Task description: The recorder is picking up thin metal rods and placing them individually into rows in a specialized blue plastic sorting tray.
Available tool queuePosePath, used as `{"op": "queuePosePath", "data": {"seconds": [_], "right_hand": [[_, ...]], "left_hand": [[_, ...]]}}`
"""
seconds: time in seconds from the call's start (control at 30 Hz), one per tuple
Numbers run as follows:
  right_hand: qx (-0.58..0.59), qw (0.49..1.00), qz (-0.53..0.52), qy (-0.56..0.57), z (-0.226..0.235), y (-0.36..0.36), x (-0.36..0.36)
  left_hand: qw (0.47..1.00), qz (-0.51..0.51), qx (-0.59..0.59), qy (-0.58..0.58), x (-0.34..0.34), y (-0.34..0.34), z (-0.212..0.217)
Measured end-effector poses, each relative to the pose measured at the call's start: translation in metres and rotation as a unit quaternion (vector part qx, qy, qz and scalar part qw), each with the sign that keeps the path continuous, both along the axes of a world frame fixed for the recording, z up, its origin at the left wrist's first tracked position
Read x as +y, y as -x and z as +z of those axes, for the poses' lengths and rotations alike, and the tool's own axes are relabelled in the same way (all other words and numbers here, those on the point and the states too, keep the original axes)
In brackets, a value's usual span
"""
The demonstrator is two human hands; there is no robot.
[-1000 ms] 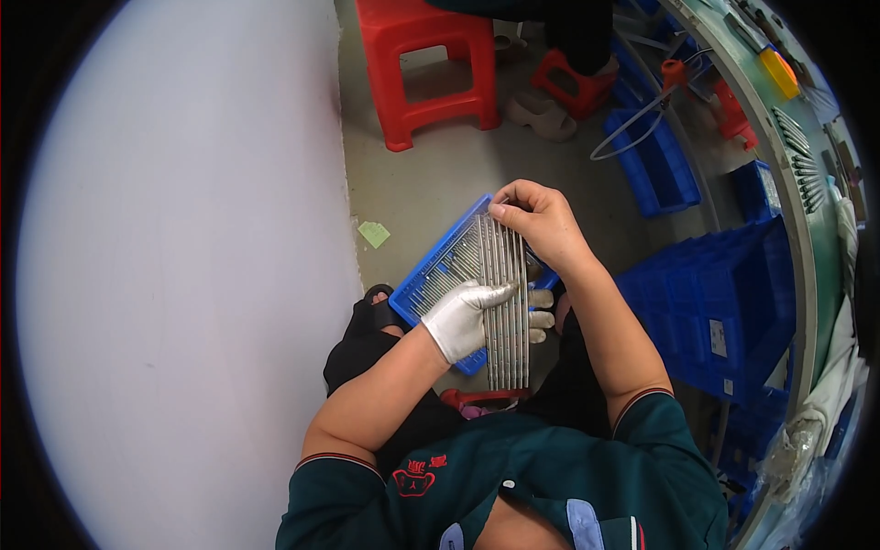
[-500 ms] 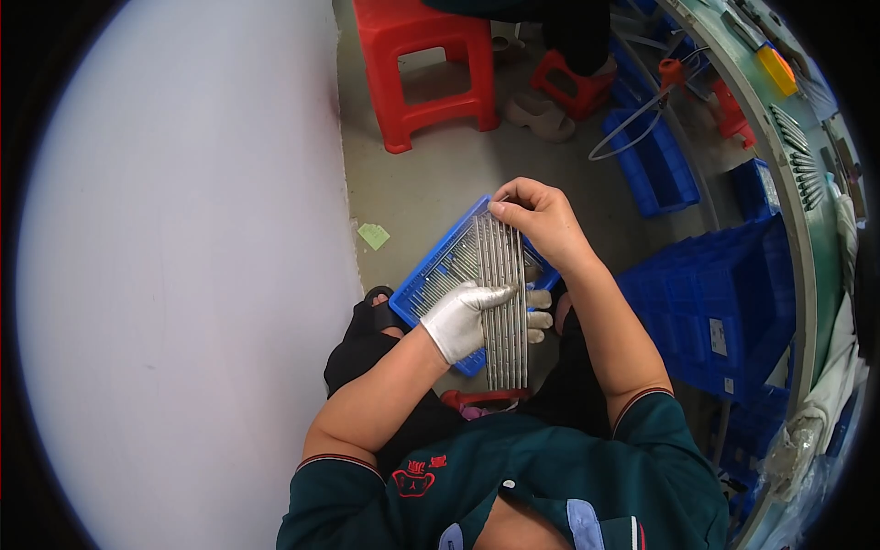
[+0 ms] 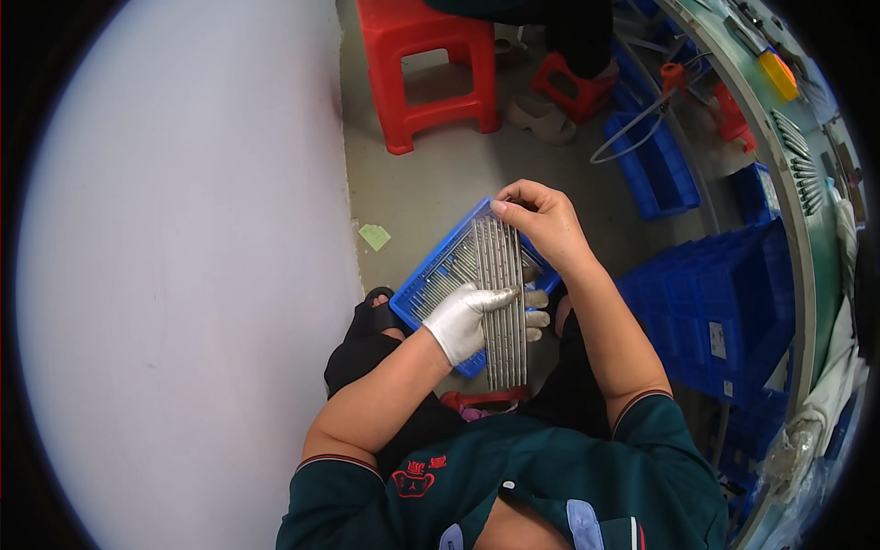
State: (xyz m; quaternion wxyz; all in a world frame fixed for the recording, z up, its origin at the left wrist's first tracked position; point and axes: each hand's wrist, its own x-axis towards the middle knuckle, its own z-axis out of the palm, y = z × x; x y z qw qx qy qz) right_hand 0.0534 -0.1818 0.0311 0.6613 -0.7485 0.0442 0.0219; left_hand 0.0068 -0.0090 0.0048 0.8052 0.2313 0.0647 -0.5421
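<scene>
My left hand (image 3: 461, 323) wears a whitish glove and is closed on several long, thin metal rods (image 3: 503, 346), its thumb across their front and its fingers behind. Side by side, the rods point away from me, with small dark marks along their length. My bare right hand (image 3: 543, 222) pinches at the far ends of the rods with thumb and fingers; how many it touches is hidden. Beneath them a blue plastic crate (image 3: 436, 251) holds many more slim metal pieces and sits between my legs, partly covered by my hands.
Ahead stands a red plastic stool (image 3: 378, 87), near another person's dark-clothed leg (image 3: 579, 37). A white wall (image 3: 183, 275) rises on the left. Blue bins (image 3: 701, 293) are stacked at right, under a green-topped workbench (image 3: 811, 252) bearing a row of metal parts (image 3: 799, 160).
Both hands keep nearly the same place and grip. The marks along the rods look slightly different, as if the rods have turned or shifted a little.
</scene>
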Motion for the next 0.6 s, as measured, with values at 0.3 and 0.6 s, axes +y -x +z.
{"op": "queuePosePath", "data": {"seconds": [0.3,0.6], "right_hand": [[0.016,0.999,-0.021,-0.037,-0.006,-0.001,0.001],[0.018,0.997,-0.056,-0.050,-0.015,-0.001,0.004]], "left_hand": [[1.000,0.003,0.007,-0.004,0.000,0.000,-0.002],[1.000,0.007,0.002,-0.011,0.000,0.000,-0.004]]}}
